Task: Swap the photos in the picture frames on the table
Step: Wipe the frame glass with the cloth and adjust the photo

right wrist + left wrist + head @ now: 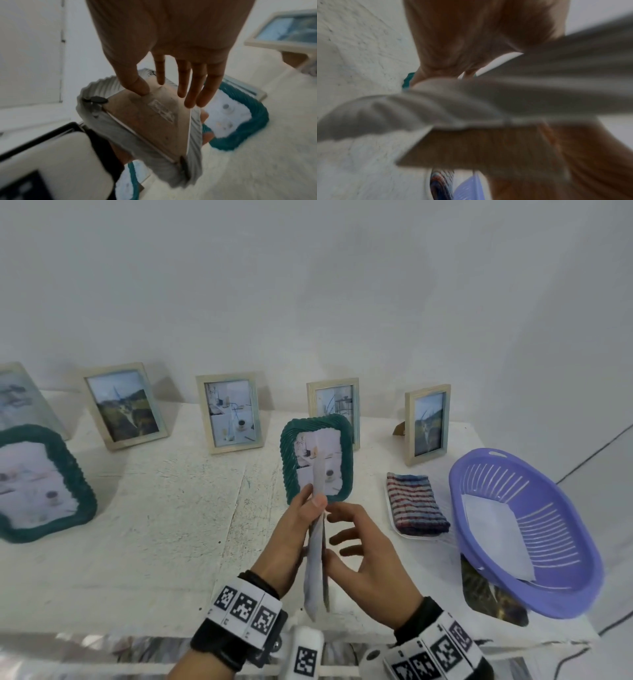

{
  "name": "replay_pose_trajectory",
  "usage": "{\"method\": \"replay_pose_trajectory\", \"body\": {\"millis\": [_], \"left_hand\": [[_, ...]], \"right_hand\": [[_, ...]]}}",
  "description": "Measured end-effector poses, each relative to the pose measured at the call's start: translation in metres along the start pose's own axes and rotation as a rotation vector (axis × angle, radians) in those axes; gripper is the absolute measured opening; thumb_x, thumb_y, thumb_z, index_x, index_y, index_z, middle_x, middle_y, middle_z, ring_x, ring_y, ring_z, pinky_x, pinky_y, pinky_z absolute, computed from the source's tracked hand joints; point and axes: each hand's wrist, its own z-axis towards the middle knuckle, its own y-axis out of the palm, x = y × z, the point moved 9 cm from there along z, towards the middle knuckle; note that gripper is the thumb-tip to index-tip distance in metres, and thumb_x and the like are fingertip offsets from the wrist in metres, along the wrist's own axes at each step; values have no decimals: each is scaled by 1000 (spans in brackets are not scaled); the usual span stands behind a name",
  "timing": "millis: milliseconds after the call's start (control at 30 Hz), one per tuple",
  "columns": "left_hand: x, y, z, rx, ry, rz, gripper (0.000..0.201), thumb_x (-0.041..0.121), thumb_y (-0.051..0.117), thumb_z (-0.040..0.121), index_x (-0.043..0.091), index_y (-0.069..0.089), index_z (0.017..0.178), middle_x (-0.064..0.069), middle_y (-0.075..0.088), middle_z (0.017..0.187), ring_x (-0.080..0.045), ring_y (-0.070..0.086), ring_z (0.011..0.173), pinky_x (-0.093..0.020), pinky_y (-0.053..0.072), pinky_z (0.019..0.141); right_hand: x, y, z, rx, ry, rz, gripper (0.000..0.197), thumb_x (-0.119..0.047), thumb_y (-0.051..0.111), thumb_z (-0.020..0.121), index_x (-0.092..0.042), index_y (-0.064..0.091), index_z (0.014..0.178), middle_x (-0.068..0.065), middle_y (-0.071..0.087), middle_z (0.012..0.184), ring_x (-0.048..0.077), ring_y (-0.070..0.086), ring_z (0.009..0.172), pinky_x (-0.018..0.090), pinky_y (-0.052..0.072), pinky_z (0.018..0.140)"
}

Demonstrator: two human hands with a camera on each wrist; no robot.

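The left hand (294,537) grips a grey frame (317,570) edge-on above the table (164,529); the right hand (368,556), fingers loose, touches its brown backing (150,119). Prying there could let the backing spring free, or the frame could slip onto the green frame (317,458) just beyond.

teal ribbed frame (317,455) w/ pale photo; held frame (120,121) grey, brown backing (154,119); basket (527,535) lilac; cloth (416,503) red/blue/white stripes; table (164,525) white; wristbands (245,607) b&w squares.

text: none readable | wristbands (245,609): black-white square fiducial markers, no letters or digits | frame backing board (154,116): pale embossed mark, possibly a logo, too blurred to read | framed photos: no captions legible
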Motion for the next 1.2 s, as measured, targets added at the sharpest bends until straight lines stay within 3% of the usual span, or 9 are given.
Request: {"method": "replay_pose_trajectory", "body": {"millis": [133,233,333,433,500,633,767,967,1200], "left_hand": [[5,-15,5,72,18,68,98,75,58,50,24,51,133,9,66,113,0,65,97,-29,48,79],[7,-20,5,99,18,139,109,80,58,49,30,38,143,9,55,135,-1,58,112,-33,50,91],[11,-24,5,134,49,164,106,73,64,54,36,29,146,10,46,143,-4,52,121,-22,53,84],[17,-32,-1,157,113,281,110,75,70,55,40,21,147,13,39,147,-7,46,129,-25,49,97],[20,-45,-8,195,136,251,102,73,71,60,42,26,145,16,45,140,-1,51,121,-24,53,90],[15,-75,-17,236,21,113,63,74,50,78,37,52,130,3,67,121,-10,67,102,-33,55,80],[8,-99,-23,243,-168,66,68,79,25,74,38,62,114,1,75,101,-19,69,98,-43,54,86],[32,-154,-21,351,-171,76,64,81,34,68,36,69,98,9,75,96,-14,67,100,-39,50,90],[74,-224,9,513,-82,111,59,74,35,86,29,69,103,-2,72,107,-18,64,100,-40,49,94]], "right_hand": [[-8,-19,9,152,-145,-450,31,-30,53,80,-27,63,110,-11,48,89,10,51,81,25,47,69],[-10,-31,14,248,-131,-714,23,-28,51,84,-24,71,94,-12,44,66,10,45,60,26,39,52],[-1,-27,16,183,-10,-629,19,-25,55,91,-30,71,100,-15,50,49,6,48,46,27,43,48],[18,-18,19,89,253,-41,24,-26,47,100,-24,71,99,-3,69,61,14,63,53,26,48,53],[27,-13,20,95,399,305,38,-35,41,101,-20,72,86,0,71,67,15,66,60,24,47,53],[53,5,25,87,551,658,47,-53,40,97,-19,69,115,5,72,109,21,67,105,41,49,95],[57,36,35,28,591,712,50,-56,46,91,-21,63,123,5,69,117,23,65,110,46,44,103],[38,78,73,40,511,541,33,-49,43,97,-30,68,105,-8,72,107,11,66,104,36,50,97],[15,118,150,19,199,150,39,-30,34,104,-2,57,92,11,61,88,12,54,79,33,43,76]]}}
